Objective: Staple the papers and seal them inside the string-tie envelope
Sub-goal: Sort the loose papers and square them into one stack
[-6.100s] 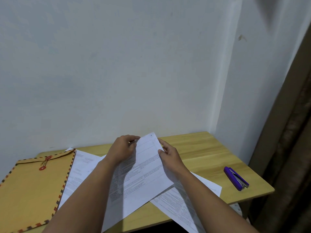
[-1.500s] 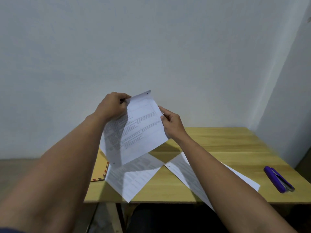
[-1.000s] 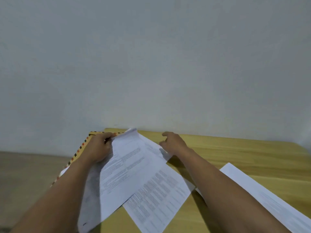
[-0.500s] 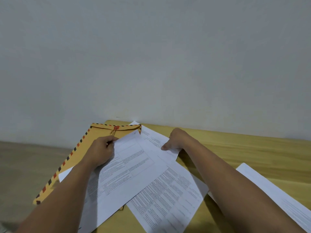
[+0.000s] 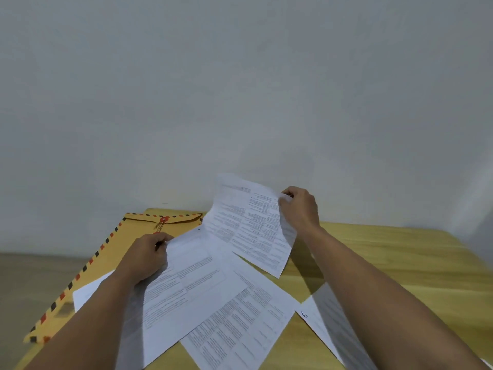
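My left hand (image 5: 145, 259) grips the top left edge of a printed white sheet (image 5: 186, 284) that lies slanted on the desk. My right hand (image 5: 300, 208) pinches the upper right corner of a second printed sheet (image 5: 250, 225) and holds it lifted above the desk. Under the left-hand sheet lies another printed page (image 5: 240, 324). A further page (image 5: 317, 319) marked "6" lies beneath my right forearm. The yellow string-tie envelope (image 5: 114, 252) with a striped border and red button lies flat at the left, partly covered by paper. The stapler is out of view.
The wooden desk (image 5: 400, 265) stands against a plain white wall (image 5: 240, 89). The envelope's near corner hangs over the desk's left edge. Bare wood shows to the right of my right arm.
My right hand has picked up a sheet from the desk and lifted it up and to the right. My left hand keeps its hold on its sheet.
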